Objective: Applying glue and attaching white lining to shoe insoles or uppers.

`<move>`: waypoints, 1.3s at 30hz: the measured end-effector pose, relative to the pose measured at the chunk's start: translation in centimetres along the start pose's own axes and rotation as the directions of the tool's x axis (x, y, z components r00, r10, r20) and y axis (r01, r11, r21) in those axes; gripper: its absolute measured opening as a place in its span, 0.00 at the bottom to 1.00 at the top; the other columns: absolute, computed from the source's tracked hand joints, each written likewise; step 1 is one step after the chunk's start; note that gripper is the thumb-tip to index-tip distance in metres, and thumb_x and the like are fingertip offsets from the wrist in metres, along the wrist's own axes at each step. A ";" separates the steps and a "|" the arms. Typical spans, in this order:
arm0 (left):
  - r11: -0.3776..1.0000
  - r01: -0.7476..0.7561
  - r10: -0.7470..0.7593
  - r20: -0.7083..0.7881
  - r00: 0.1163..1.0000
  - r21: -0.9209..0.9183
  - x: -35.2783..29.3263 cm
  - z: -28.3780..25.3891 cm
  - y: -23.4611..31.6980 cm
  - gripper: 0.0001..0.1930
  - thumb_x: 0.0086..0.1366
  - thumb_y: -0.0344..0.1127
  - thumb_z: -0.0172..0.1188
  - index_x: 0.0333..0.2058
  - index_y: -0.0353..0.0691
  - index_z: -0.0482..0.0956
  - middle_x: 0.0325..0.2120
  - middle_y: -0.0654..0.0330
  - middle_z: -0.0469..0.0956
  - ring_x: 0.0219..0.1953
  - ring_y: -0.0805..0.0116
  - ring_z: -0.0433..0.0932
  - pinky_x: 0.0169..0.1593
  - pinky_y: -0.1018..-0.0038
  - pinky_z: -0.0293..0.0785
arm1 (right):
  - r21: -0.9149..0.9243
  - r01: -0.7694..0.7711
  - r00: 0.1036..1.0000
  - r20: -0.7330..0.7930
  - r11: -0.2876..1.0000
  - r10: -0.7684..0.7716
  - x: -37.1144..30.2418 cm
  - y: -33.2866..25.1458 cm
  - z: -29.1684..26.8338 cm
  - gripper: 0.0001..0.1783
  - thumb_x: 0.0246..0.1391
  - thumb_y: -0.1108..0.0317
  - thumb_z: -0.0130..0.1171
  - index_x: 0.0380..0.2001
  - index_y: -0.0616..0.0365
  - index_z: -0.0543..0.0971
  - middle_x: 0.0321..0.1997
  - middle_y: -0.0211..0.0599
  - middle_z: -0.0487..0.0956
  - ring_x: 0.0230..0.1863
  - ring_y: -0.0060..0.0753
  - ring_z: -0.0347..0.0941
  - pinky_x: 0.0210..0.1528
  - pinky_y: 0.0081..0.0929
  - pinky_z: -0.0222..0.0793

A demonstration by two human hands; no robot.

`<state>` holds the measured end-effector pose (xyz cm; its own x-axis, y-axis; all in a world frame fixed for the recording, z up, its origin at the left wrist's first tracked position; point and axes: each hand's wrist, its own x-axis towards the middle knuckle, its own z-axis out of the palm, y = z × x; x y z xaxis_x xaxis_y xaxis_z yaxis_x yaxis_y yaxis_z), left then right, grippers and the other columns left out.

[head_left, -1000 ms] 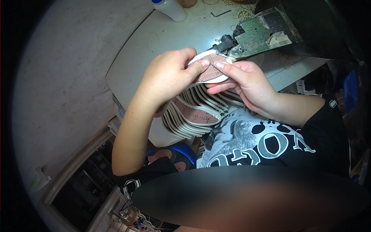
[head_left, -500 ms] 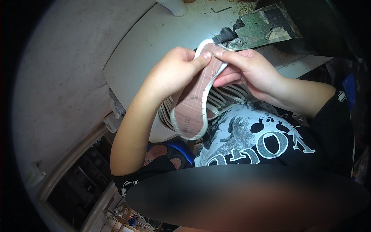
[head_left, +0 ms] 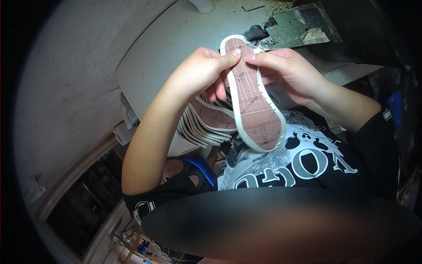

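A shoe sole (head_left: 257,110) with a reddish-brown, lined face and a white wrapped rim is held up in front of my chest. My left hand (head_left: 206,68) grips its far left edge, thumb on the brown face and fingers curled behind. My right hand (head_left: 290,72) pinches the opposite edge, its thumb across from the left one. The wide end of the sole points down toward my shirt. Below my left hand, a stack of similar white-rimmed soles (head_left: 209,119) sits at the near table edge, partly hidden by my forearm and the held sole.
The pale table (head_left: 154,57) has a curved left edge. Beyond my right hand stands a worn green metal machine part (head_left: 296,31) with a dark fitting (head_left: 255,33). An L-shaped key (head_left: 253,8) and a white container (head_left: 202,4) lie farther back. More brown soles (head_left: 173,168) rest low left beside something blue.
The held sole has turned: its wide end swung right and its brown face now shows fully. More of the stack behind it is visible. Both hands keep hold near the far end.
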<state>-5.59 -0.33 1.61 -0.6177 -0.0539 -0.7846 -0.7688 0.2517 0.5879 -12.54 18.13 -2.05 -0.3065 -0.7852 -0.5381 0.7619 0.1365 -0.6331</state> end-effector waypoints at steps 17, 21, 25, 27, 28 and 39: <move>0.990 -0.129 0.120 -0.137 0.983 -0.058 1.6 -0.7 -1.0 0.31 0.63 0.62 0.51 0.10 0.42 0.71 0.01 0.68 0.58 0.05 0.78 0.55 0.15 0.81 0.58 | -0.257 0.121 0.987 -0.073 0.959 -0.144 -3.8 1.9 -3.8 0.16 0.57 0.61 0.59 0.35 0.67 0.81 0.31 0.37 0.82 0.30 0.18 0.75 0.33 0.17 0.71; 0.983 -0.158 0.122 -0.304 0.945 -0.096 2.3 -1.3 -1.0 0.29 0.60 0.62 0.56 0.11 0.44 0.70 0.03 0.70 0.58 0.08 0.78 0.58 0.16 0.80 0.58 | -0.021 0.113 0.994 -0.009 0.993 -0.113 -1.7 2.1 -2.5 0.15 0.57 0.62 0.59 0.34 0.67 0.81 0.30 0.36 0.82 0.28 0.18 0.75 0.32 0.16 0.70; 0.931 -0.319 0.262 -0.283 0.923 -0.176 1.3 -4.2 -3.5 0.23 0.66 0.52 0.52 0.18 0.42 0.75 0.09 0.69 0.68 0.12 0.80 0.64 0.18 0.83 0.56 | -0.237 0.316 0.947 0.132 0.919 -0.292 -1.4 2.7 3.6 0.14 0.57 0.62 0.60 0.29 0.66 0.82 0.26 0.32 0.81 0.25 0.16 0.74 0.29 0.15 0.69; 0.744 -0.488 0.285 -0.443 0.850 -0.457 -1.2 -1.7 -4.2 0.17 0.70 0.47 0.47 0.31 0.39 0.74 0.19 0.63 0.75 0.16 0.78 0.69 0.19 0.81 0.62 | -0.486 0.532 0.847 0.295 0.693 -0.443 -2.0 2.7 5.3 0.08 0.53 0.69 0.63 0.31 0.65 0.83 0.20 0.31 0.79 0.22 0.10 0.69 0.24 0.15 0.65; 0.574 -0.568 0.223 -0.555 0.802 -0.590 -2.2 0.5 -4.0 0.16 0.71 0.46 0.45 0.35 0.39 0.72 0.21 0.62 0.74 0.16 0.77 0.69 0.19 0.80 0.64 | -0.611 0.562 0.826 0.381 0.558 -0.415 -2.0 2.4 5.5 0.08 0.53 0.69 0.63 0.27 0.65 0.82 0.17 0.35 0.78 0.18 0.15 0.70 0.21 0.19 0.65; 0.237 -0.641 0.566 -0.433 0.702 -0.730 -3.1 6.5 -5.8 0.17 0.66 0.50 0.45 0.29 0.41 0.68 0.16 0.66 0.66 0.13 0.81 0.60 0.14 0.85 0.52 | -0.587 0.799 0.536 0.596 0.131 -0.598 -0.9 0.4 5.9 0.19 0.52 0.61 0.63 0.12 0.59 0.76 0.10 0.36 0.74 0.11 0.30 0.72 0.15 0.23 0.66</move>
<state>1.85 4.68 -0.60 -0.9401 -0.3140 -0.1327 0.0932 -0.6112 0.7860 -8.59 15.34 1.45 -0.2796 -0.8623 0.4222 -0.4803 -0.2552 -0.8392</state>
